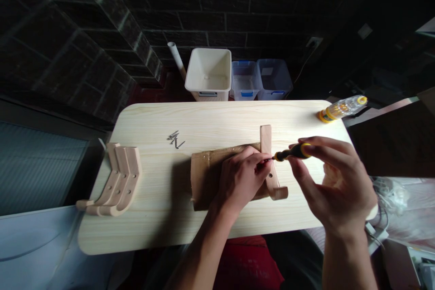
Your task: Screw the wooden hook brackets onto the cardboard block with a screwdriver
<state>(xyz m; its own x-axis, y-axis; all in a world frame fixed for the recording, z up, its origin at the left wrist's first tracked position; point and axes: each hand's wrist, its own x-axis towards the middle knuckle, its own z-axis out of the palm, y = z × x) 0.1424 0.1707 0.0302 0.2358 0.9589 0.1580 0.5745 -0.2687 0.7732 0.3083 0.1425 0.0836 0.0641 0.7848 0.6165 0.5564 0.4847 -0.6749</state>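
My right hand (340,176) grips a black and yellow screwdriver (292,151) by the end of its handle. The screwdriver points left, its tip meeting the fingers of my left hand (242,172). Those fingers are pinched beside a wooden hook (265,138); whatever sits between them is too small to make out. Under my left hand lies a brown cardboard piece (205,176), with the wooden hook against its right end. One dark screw hole shows in the hook below the fingertips.
Several loose screws (175,137) lie on the pale wooden table (163,222). More wooden hooks (124,176) sit together at the left. A clear and yellow bit case (341,108) stands at the back right. Beyond the table are a white bin (208,70) and two clear boxes (245,77).
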